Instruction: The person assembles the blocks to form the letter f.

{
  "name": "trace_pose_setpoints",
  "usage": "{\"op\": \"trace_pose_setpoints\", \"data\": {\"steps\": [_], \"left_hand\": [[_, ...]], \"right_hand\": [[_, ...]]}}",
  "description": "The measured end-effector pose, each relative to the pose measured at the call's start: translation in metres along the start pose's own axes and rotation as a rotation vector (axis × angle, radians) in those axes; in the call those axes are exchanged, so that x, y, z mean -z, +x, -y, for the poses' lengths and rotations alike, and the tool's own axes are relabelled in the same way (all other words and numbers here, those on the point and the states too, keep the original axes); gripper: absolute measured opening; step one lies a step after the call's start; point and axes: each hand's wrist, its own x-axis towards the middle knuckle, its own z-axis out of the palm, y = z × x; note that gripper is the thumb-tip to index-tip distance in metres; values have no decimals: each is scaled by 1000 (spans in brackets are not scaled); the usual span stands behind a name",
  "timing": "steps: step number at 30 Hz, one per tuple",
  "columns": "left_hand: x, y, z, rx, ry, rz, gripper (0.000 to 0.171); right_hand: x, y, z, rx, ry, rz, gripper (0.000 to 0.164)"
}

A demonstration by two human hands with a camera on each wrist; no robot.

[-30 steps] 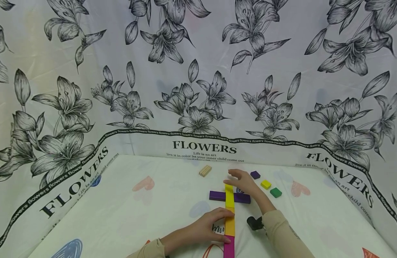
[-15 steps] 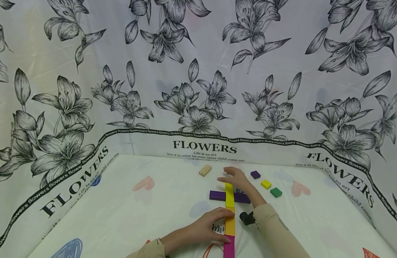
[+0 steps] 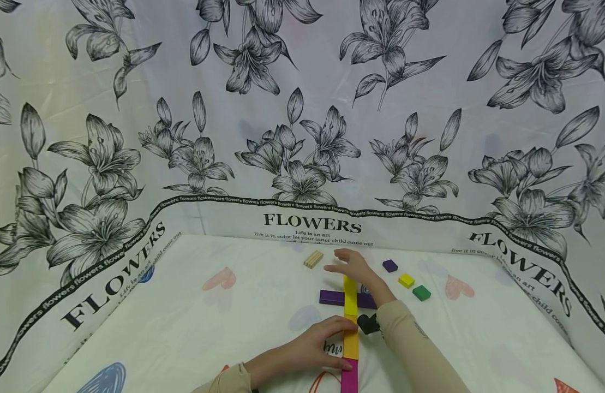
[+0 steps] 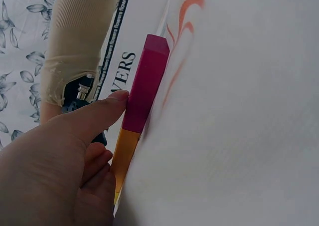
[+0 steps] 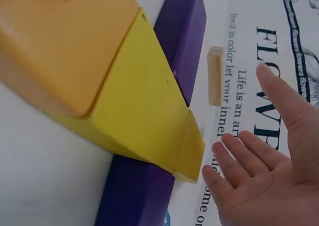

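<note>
A row of blocks runs away from me in the head view: a magenta block (image 3: 349,376), an orange block (image 3: 351,346) and a yellow block (image 3: 350,305). The yellow one crosses a purple bar (image 3: 331,297). My left hand (image 3: 312,344) touches the row, thumb on the magenta block and fingertips on the orange block. Its fingers look only gently bent in the left wrist view. My right hand (image 3: 358,270), fingers extended and apart, is over the row's far end and holds nothing. Beyond its fingertips lies a bundle of plain wooden strips (image 3: 313,259).
To the right lie a small purple block (image 3: 390,266), a small yellow block (image 3: 406,280) and a small green block (image 3: 421,293). A white cloth printed with hearts (image 3: 263,284) covers the surface. A flower-printed curtain (image 3: 302,136) encloses the back and sides.
My right hand has moved left and slightly farther away, toward the wooden strips. My left hand and the block row have stayed where they were.
</note>
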Motion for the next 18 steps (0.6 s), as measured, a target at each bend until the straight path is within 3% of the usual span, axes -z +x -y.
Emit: {"op": "trace_pose_setpoints", "data": {"steps": [12,18], "left_hand": [[0,1,0,16,-19,6,58],[0,1,-1,8,-13,9,57]], "right_hand": [[-3,11,7,-51,-17,7,77],[-5,13,11,-97,26,-21,75]]}}
